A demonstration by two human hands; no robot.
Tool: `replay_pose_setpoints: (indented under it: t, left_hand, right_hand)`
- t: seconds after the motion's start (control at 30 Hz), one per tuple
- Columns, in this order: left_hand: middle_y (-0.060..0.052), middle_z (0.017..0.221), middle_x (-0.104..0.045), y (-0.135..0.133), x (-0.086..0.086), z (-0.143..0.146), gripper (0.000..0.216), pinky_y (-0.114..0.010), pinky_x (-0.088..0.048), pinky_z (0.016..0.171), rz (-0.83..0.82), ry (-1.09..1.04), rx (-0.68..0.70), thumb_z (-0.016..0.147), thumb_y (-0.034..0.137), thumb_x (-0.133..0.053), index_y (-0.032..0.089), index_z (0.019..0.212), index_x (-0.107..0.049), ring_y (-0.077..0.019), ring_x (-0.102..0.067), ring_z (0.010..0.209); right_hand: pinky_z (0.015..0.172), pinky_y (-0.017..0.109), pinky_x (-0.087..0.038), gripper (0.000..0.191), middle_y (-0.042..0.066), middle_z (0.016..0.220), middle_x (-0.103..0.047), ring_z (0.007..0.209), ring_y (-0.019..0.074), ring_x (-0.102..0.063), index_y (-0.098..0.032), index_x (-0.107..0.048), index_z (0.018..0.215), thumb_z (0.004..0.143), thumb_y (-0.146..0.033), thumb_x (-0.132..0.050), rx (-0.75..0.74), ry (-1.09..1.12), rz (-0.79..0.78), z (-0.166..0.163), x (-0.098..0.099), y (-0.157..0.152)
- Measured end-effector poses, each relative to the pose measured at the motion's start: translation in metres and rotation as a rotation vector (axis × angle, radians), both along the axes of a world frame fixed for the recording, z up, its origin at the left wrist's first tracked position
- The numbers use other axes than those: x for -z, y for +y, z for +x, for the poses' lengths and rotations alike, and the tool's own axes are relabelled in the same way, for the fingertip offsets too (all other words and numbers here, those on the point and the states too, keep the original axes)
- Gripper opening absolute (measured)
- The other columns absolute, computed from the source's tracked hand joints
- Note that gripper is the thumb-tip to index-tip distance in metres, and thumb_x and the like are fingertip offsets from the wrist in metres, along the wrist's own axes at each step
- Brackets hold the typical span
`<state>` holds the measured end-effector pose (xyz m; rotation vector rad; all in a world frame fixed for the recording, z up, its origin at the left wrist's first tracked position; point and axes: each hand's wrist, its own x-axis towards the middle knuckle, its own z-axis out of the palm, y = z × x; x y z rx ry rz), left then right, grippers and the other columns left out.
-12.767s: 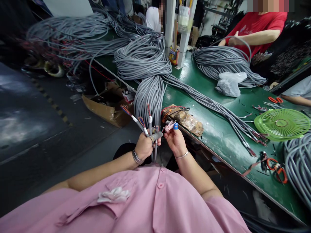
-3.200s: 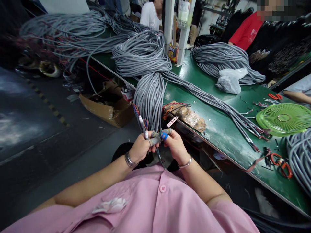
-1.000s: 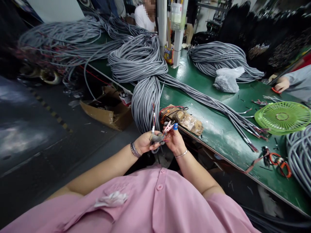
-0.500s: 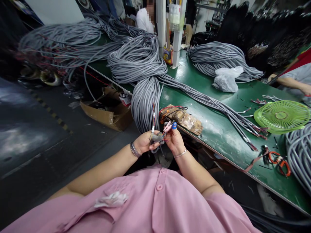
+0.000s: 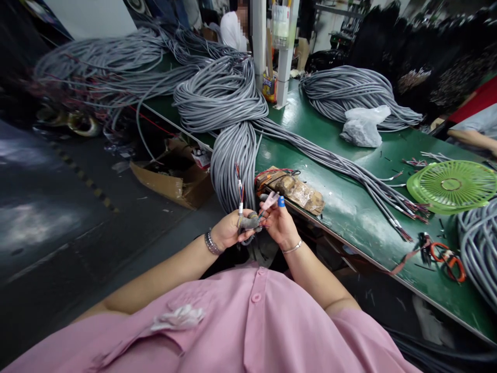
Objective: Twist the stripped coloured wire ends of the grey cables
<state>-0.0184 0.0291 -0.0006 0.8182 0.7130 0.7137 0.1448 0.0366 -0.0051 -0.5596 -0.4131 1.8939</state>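
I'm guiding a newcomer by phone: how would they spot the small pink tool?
Find the green table and the wooden block at its near edge. Just in front of the block, the right hand holds the small pink tool. Its pale pink colour sets it apart from the blue wrap beside it.

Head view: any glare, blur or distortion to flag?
Head view: glare on the green table and left floor; head view: pink clip in the right hand soft, cable end above the left hand clearer; head view: far-left edge dark and smeared, sides stretched wide-angle.
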Motion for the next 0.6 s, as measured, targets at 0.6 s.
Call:
replay_pose_setpoints:
  t: [0.6]
  left_hand:
    - [-0.001, 0.043, -0.057, 0.001, -0.004, 0.012, 0.023, -0.017, -0.022, 0.032, -0.048, -0.061, -0.041, 0.065, 0.028, -0.075, 0.011, 0.063, -0.06, -0.0048, -0.037, 0.027]
  right_hand:
    - [0.051, 0.022, -0.035, 0.04, -0.003, 0.06, -0.054, 0.052, 0.0088, -0.041, -0.018, -0.059, 0.069, 0.078, -0.057, -0.062, 0.451, -0.432, 0.122, -0.01, 0.008, 0.002]
